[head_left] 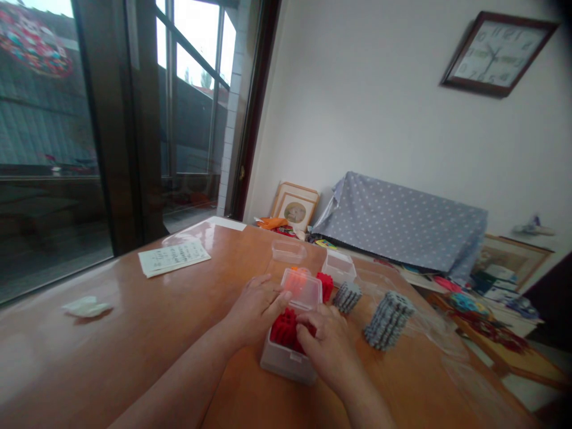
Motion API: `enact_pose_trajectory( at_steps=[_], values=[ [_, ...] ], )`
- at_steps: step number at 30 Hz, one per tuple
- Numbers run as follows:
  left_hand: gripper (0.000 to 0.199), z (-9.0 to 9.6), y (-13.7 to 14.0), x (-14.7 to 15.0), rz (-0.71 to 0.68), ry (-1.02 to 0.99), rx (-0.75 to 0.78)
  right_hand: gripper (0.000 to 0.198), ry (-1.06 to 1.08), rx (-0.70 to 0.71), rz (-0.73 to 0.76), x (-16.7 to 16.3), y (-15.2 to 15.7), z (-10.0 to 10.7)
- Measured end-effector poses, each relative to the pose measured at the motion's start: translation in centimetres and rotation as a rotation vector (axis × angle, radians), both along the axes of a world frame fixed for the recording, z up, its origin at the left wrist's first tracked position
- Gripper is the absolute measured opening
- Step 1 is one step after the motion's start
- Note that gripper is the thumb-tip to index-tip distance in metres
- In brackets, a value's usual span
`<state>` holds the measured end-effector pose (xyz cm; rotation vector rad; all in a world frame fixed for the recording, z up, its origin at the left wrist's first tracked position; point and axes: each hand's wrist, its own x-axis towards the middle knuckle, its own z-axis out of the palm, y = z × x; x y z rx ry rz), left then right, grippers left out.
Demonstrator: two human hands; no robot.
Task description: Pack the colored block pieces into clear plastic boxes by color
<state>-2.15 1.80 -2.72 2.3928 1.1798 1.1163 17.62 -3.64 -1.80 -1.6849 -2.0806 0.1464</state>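
A clear plastic box (288,362) with red ridged pieces (286,329) packed inside stands on the table in front of me. Its hinged lid (301,289) is raised at the far side. My left hand (257,310) rests at the box's left edge, fingers stretched out beside the lid, holding nothing that I can see. On the right side, my right hand (328,339) reaches over the rim with bent fingers closed on the red pieces; the fingertips are partly hidden. Grey ridged stacks, a small one (347,297) and a taller one (388,320), stand to the right.
Behind the box are another red stack (325,286), an open clear box (338,266) and a shallow clear tray (288,251). Written paper sheets (174,257) and a crumpled white item (87,307) lie left. Clear plastic wrapping (420,319) spreads along the right table edge.
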Motion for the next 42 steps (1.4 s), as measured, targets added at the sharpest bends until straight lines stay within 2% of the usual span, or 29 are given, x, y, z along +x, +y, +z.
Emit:
enact_pose_trajectory(
  at_steps=[7, 16, 25, 30, 36, 42],
  values=[
    [0.043, -0.2, 0.1, 0.0, -0.018, -0.025, 0.004, 0.007, 0.027, -0.025, -0.009, -0.5, 0.4, 0.7],
    [0.048, 0.6, -0.1, -0.1, -0.028, 0.053, 0.026, 0.008, 0.045, -0.025, -0.028, -1.0, 0.6, 0.8],
    [0.048, 0.0, 0.1, -0.1, 0.001, 0.069, 0.068, 0.008, 0.057, 0.008, -0.017, -1.1, 0.5, 0.7],
    [0.047, 0.4, -0.2, 0.0, 0.019, 0.114, 0.044, 0.009, 0.076, 0.025, 0.000, -0.9, 0.5, 0.3],
    [0.049, 0.7, -0.2, 0.0, -0.035, 0.082, 0.057, 0.023, 0.272, 0.107, -0.005, 1.2, 1.2, -0.2],
    [0.046, 1.0, -0.1, -0.1, -0.067, -0.009, 0.069, 0.033, 0.520, 0.098, -0.135, 6.4, 1.2, 0.7]
  ],
)
